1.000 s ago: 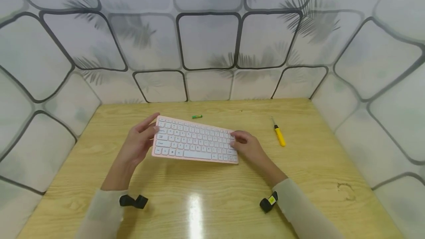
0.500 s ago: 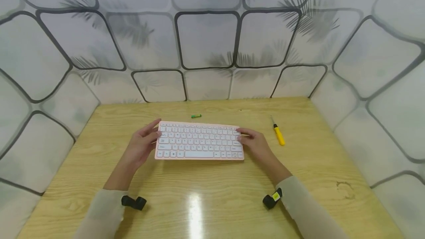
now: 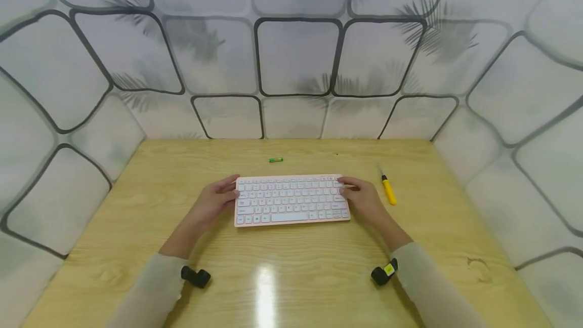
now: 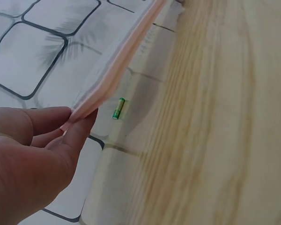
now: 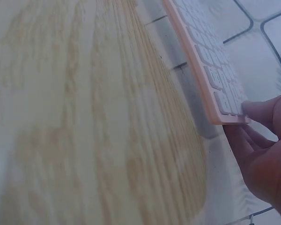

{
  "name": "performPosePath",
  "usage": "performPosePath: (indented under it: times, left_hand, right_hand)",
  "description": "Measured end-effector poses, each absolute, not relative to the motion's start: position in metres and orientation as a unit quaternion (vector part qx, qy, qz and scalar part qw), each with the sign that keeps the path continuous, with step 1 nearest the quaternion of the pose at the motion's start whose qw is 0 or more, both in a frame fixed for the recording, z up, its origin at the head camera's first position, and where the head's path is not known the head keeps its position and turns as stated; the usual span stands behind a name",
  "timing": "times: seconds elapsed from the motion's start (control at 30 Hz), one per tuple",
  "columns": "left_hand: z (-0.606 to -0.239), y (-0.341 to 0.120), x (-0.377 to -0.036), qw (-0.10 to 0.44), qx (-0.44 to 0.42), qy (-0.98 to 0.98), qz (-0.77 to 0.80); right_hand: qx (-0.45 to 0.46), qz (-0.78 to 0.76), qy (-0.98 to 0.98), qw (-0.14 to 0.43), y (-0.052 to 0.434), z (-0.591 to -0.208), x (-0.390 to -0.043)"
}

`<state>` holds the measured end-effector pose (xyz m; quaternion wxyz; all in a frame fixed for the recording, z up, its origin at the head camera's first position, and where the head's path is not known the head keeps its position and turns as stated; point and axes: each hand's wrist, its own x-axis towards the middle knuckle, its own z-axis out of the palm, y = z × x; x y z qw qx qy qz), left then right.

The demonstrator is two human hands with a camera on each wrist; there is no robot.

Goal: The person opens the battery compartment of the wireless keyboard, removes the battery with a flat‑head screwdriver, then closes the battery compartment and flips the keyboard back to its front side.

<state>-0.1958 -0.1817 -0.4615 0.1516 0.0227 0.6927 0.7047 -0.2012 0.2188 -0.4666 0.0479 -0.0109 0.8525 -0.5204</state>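
Head view: the left hand [image 3: 217, 201] and right hand [image 3: 362, 199] grasp the two ends of a pink keyboard [image 3: 291, 200] at the middle of the table [image 3: 136, 206]. A battery [image 3: 275, 160] lies behind it and a screwdriver [image 3: 388, 189] to its right.

Left wrist view: thumb and fingers [image 4: 47, 119] pinch the keyboard's edge, held off the table.

Right wrist view: fingers [image 5: 267, 112] pinch the other end.

Both forearms reach forward toward 12 o'clock. The left hand [image 3: 214, 202] and the right hand [image 3: 363, 200] face each other, fingers curled in a pinch.
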Motion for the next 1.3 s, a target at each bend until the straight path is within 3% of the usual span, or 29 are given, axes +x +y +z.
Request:
performPosePath:
  times: [1.3]
  left_hand:
    - [-0.479,-0.149,-0.222,0.106,-0.016,0.774,0.623]
  right_hand:
    - [0.006,-0.501,0.865,0.039,0.24,-0.483,-0.214]
